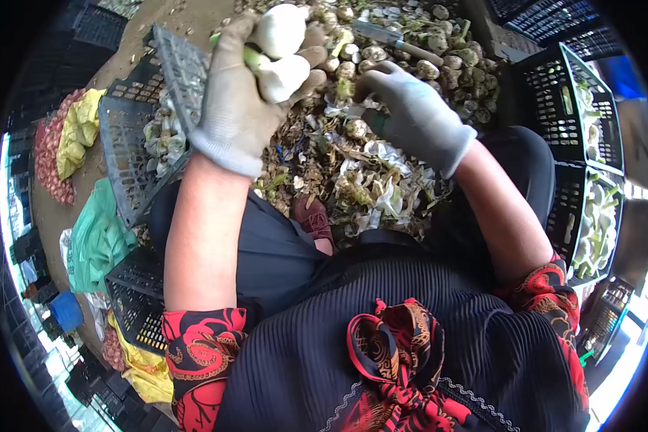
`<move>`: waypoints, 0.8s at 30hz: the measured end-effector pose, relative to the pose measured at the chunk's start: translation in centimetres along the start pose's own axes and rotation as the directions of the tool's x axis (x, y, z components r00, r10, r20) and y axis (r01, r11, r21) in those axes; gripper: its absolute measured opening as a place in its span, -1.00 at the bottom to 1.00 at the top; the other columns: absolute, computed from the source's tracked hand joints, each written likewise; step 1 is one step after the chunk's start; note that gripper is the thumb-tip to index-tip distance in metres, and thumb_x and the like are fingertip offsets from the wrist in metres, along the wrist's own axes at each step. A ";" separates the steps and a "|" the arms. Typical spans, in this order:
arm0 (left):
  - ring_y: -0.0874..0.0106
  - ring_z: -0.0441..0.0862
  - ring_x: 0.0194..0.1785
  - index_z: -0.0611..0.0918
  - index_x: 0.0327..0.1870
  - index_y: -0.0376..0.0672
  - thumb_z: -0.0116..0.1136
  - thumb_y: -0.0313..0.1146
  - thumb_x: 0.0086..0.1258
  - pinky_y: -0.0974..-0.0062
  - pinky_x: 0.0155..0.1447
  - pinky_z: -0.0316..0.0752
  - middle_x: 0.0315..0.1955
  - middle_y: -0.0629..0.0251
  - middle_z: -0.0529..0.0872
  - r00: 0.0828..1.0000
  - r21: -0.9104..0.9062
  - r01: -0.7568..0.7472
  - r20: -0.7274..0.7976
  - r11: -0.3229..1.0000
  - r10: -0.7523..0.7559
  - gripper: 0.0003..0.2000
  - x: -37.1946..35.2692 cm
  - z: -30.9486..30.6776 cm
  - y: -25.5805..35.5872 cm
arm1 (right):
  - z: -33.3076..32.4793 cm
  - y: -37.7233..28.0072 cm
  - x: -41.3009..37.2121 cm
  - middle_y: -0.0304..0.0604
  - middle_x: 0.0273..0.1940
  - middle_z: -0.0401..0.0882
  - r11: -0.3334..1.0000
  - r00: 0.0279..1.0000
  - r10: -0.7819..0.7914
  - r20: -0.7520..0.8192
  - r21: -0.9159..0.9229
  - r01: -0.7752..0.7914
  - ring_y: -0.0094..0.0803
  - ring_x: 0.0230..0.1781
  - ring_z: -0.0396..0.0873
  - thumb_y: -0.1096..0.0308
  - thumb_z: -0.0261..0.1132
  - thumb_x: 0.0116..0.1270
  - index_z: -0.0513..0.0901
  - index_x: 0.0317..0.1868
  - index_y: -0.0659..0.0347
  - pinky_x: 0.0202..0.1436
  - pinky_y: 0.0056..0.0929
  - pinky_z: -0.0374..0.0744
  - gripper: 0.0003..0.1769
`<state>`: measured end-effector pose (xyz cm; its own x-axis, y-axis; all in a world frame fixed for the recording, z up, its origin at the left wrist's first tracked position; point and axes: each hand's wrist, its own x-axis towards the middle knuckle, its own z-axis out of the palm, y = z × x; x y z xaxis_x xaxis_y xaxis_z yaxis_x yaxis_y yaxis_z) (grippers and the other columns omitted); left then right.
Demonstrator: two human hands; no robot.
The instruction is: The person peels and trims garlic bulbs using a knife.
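My left hand, in a grey-white knit glove with a soiled palm, is closed around two clean white garlic bulbs with short green stems. It is raised at the upper left of the view. My right hand, gloved the same way, hovers at the near edge of a heap of dirty, unpeeled garlic bulbs. Its fingers are bent and apart, and I see nothing held in them. A knife with a wide metal blade and wooden handle lies on the heap just beyond that hand.
Peeled skins and scraps cover the ground between my legs. At the right, black crates hold white garlic with green stems. A tilted grey crate with some garlic stands left, near a green plastic bag and a red net sack.
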<state>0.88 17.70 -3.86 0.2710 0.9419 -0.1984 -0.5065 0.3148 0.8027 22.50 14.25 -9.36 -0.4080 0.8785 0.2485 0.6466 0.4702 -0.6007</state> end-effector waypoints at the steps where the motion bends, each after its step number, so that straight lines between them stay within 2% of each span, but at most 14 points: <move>1: 0.32 0.77 -0.12 0.56 0.17 -0.24 -0.15 -0.02 0.56 0.36 -0.17 0.76 -0.06 0.03 0.75 0.998 -0.027 0.022 0.058 0.999 -0.021 -0.53 0.2 -0.4 0.3 | 0.2 -0.1 0.1 0.02 -0.19 0.64 1.000 0.999 0.020 -0.028 -0.019 -0.021 -0.03 -0.07 0.62 0.28 0.29 0.27 0.66 -0.12 0.16 0.02 -0.14 0.58 -0.78; 2: 0.34 0.76 -0.13 0.58 0.13 -0.22 -0.13 0.01 0.55 0.37 -0.18 0.74 -0.10 0.09 0.76 0.999 -0.044 0.026 0.049 0.999 -0.023 -0.53 0.3 -0.3 0.3 | -0.3 -0.4 0.0 0.03 -0.32 0.63 0.998 0.999 -0.031 -0.025 0.047 0.032 0.00 -0.25 0.63 0.41 0.29 0.26 0.62 -0.24 0.25 -0.17 -0.13 0.57 -0.89; 3: 0.37 0.76 -0.15 0.59 0.08 -0.20 -0.12 0.04 0.53 0.37 -0.18 0.73 -0.14 0.14 0.77 0.998 -0.067 0.033 0.049 0.997 -0.030 -0.53 0.2 0.1 0.2 | -0.7 -0.7 0.0 0.08 -0.30 0.67 0.993 0.994 0.089 0.071 0.074 -0.094 0.01 -0.23 0.66 0.22 0.25 0.28 0.65 -0.13 0.21 -0.11 -0.09 0.60 -0.73; 5: 0.35 0.76 -0.15 0.59 0.09 -0.21 -0.14 0.02 0.55 0.37 -0.19 0.72 -0.12 0.13 0.77 1.000 -0.027 0.018 0.006 0.999 -0.018 -0.54 0.6 -0.3 0.2 | -2.6 -2.3 0.5 0.05 -0.32 0.69 0.954 0.906 0.262 0.333 0.050 -0.295 0.01 -0.31 0.67 0.15 0.28 0.29 0.67 -0.17 0.22 -0.18 -0.13 0.61 -0.70; 6: 0.36 0.75 -0.13 0.59 0.11 -0.21 -0.11 -0.02 0.54 0.40 -0.18 0.72 -0.07 0.15 0.75 1.000 0.001 -0.001 -0.008 1.000 0.001 -0.56 0.4 -0.2 0.2 | -4.1 -1.6 -0.6 0.04 -0.30 0.71 0.913 0.911 0.253 0.325 0.231 -0.336 -0.01 -0.33 0.68 0.13 0.27 0.31 0.67 -0.12 0.21 -0.18 -0.16 0.62 -0.68; 7: 0.37 0.74 -0.11 0.59 0.14 -0.21 -0.09 -0.05 0.54 0.44 -0.17 0.72 -0.02 0.16 0.73 1.000 0.029 -0.021 -0.021 0.999 0.021 -0.57 0.2 0.3 0.0 | 1.5 0.9 -0.2 -0.03 -0.31 0.74 0.937 0.989 0.092 0.114 0.326 -0.125 -0.10 -0.30 0.71 0.04 0.23 0.40 0.64 -0.04 0.21 -0.17 -0.23 0.63 -0.61; 8: 0.36 0.74 -0.08 0.58 0.13 -0.23 -0.11 -0.04 0.55 0.41 -0.09 0.70 -0.06 0.15 0.73 0.996 0.046 -0.069 -0.049 0.997 0.072 -0.56 0.0 0.9 -0.4 | 1.4 -0.2 0.7 -0.03 -0.21 0.73 0.711 0.965 0.194 0.178 0.652 -0.263 -0.24 -0.15 0.70 -0.08 0.20 0.43 0.60 0.09 0.24 -0.12 -0.27 0.63 -0.47; 9: 0.35 0.73 -0.06 0.58 0.11 -0.26 -0.12 -0.03 0.55 0.38 -0.01 0.69 -0.09 0.14 0.74 0.989 0.068 -0.119 -0.082 0.991 0.124 -0.55 -0.2 1.6 -0.8 | 0.0 -2.4 0.8 0.00 0.11 0.57 0.326 0.869 0.309 0.386 0.816 -0.478 -0.23 -0.03 0.64 -0.33 0.06 0.43 0.46 0.30 0.20 -0.09 -0.22 0.68 -0.23; 10: 0.36 0.71 -0.03 0.58 0.10 -0.28 -0.12 -0.04 0.55 0.41 0.03 0.64 -0.09 0.18 0.73 0.970 0.150 -0.150 -0.171 0.977 0.175 -0.54 -0.3 2.8 -1.3 | -1.1 -3.4 1.0 0.02 0.23 0.48 0.100 0.892 0.209 0.401 0.899 -0.427 -0.19 0.12 0.53 -0.38 0.01 0.41 0.42 0.35 0.14 0.03 -0.13 0.63 -0.18; 11: 0.43 0.67 -0.13 0.61 0.09 -0.28 -0.09 -0.01 0.54 0.47 -0.05 0.59 -0.15 0.26 0.71 0.971 0.250 -0.101 -0.186 0.963 0.151 -0.53 -0.4 3.0 -1.7 | -0.5 -3.7 1.3 -0.02 0.24 0.48 -0.028 0.910 0.186 0.372 0.927 -0.373 -0.18 0.09 0.57 -0.47 -0.08 0.40 0.37 0.38 0.11 -0.09 -0.11 0.68 -0.12; 13: 0.52 0.61 -0.19 0.63 0.08 -0.23 -0.03 -0.02 0.52 0.54 -0.10 0.52 -0.19 0.34 0.68 0.975 0.523 -0.132 -0.085 0.842 0.205 -0.56 -0.7 4.4 -2.7 | -0.5 -4.9 1.4 -0.05 0.28 0.46 -0.197 0.921 0.226 0.318 0.941 -0.276 -0.16 0.17 0.51 -0.47 -0.09 0.39 0.37 0.38 0.02 -0.01 0.02 0.63 -0.15; 15: 0.54 0.57 -0.05 0.60 0.18 -0.20 -0.11 -0.10 0.57 0.58 0.04 0.47 -0.05 0.33 0.64 0.983 0.701 -0.089 -0.054 0.707 0.178 -0.58 -0.8 4.9 -3.2 | 0.1 -4.5 1.4 -0.09 0.31 0.43 -0.344 0.918 0.208 0.338 0.904 -0.255 -0.13 0.27 0.43 -0.43 -0.06 0.41 0.36 0.38 -0.08 0.13 0.19 0.50 -0.23; 20: 0.42 0.56 0.12 0.49 0.29 -0.31 0.01 -0.15 0.51 0.45 0.27 0.40 0.13 0.15 0.59 0.967 0.695 -0.249 0.138 0.675 0.215 -0.52 -0.6 5.2 -3.6 | -1.0 -3.2 1.1 -0.19 0.17 0.50 -0.409 0.852 0.320 0.414 0.872 -0.269 -0.18 0.03 0.56 -0.46 -0.02 0.37 0.36 0.36 -0.07 0.04 0.14 0.52 -0.21; 24: 0.38 0.46 0.30 0.39 0.37 -0.35 0.00 -0.17 0.52 0.41 0.42 0.27 0.23 0.13 0.52 0.913 0.651 -0.387 0.172 0.653 0.370 -0.48 0.1 5.7 -3.1 | -3.3 0.6 1.0 -0.12 -0.06 0.53 -0.340 0.886 0.423 0.188 0.940 -0.036 -0.18 -0.23 0.57 -0.44 0.00 0.37 0.35 0.28 0.12 -0.04 0.03 0.56 -0.18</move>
<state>7.15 16.15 -3.15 0.2012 0.9562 0.2124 0.0976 -0.2354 0.9670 24.61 15.69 -6.97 -0.2087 0.9619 -0.1767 -0.8109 -0.2712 -0.5185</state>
